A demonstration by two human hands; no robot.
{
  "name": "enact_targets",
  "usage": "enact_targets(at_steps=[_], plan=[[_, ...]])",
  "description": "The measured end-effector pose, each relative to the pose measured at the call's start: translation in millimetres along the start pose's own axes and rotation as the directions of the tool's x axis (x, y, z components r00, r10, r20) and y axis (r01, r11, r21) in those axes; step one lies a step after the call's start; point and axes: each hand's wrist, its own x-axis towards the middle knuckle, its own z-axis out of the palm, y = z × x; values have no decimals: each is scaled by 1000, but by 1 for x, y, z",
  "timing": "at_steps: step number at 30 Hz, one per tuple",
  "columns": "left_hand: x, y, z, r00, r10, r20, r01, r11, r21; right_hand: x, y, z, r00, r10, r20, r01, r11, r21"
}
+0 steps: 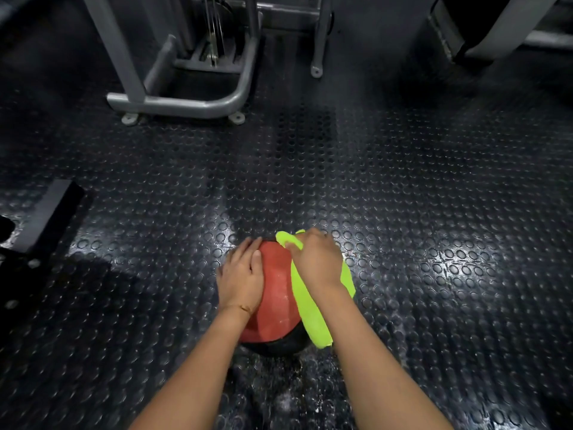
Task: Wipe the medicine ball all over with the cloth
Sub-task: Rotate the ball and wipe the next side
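Your medicine ball sits on the dark studded rubber floor, low in the middle of the head view, just ahead of you. You have one ball and one cloth in front of you, and both of your hands are on them. No container shows anywhere in the view.

The ball is round, so it has no long axis to point; its red upper part faces up toward you, and a black band shows along its near lower edge, close to the floor. Small wet specks glint on the red surface.

Your left hand lies flat and open on the ball's left side, fingers together and reaching away from you, palm pressed to the red surface. A thin bracelet circles that wrist.

Your right hand is curled closed around the lime-green cloth and rests on the ball's upper right. The cloth runs long from the far top of the ball, under your hand, down the right side toward you, its near end hanging by your right forearm.

Farther off, at upper left, stands a grey metal machine frame with curved tubing on floor pads, well apart from the ball.
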Motion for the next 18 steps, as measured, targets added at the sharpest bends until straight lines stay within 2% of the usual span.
enact_targets(at_steps=[2, 6, 8, 10, 12, 15, 18], plan=[[0, 1, 3, 998, 59, -15, -59, 998, 18, 4, 1, 3, 998, -54, -16, 54, 998, -24], [14, 8, 5, 999, -37, -26, 36, 999, -29, -58, 17, 0, 968, -194, -161, 195, 981, -8], [19, 11, 7, 999, -44, -12, 43, 999, -31, -99, 27, 7, 953, -241, -186, 249, 968, 21], [18, 13, 10, 999, -44, -15, 44, 999, -1, -108, 33, 12, 956, -209, -205, 226, 972, 60], [17, 16, 11, 999, -46, -11, 46, 999, 17, -78, 26, 6, 963, -158, -219, 175, 983, 57], [20, 18, 10, 997, -82, 12, 81, 997, 11, -20, 9, -3, 984, -67, -167, 78, 995, 62], [25, 22, 10, 990, -138, 0, 138, 990, -37, -27, 12, 1, 969, -130, -211, 143, 989, 43]])
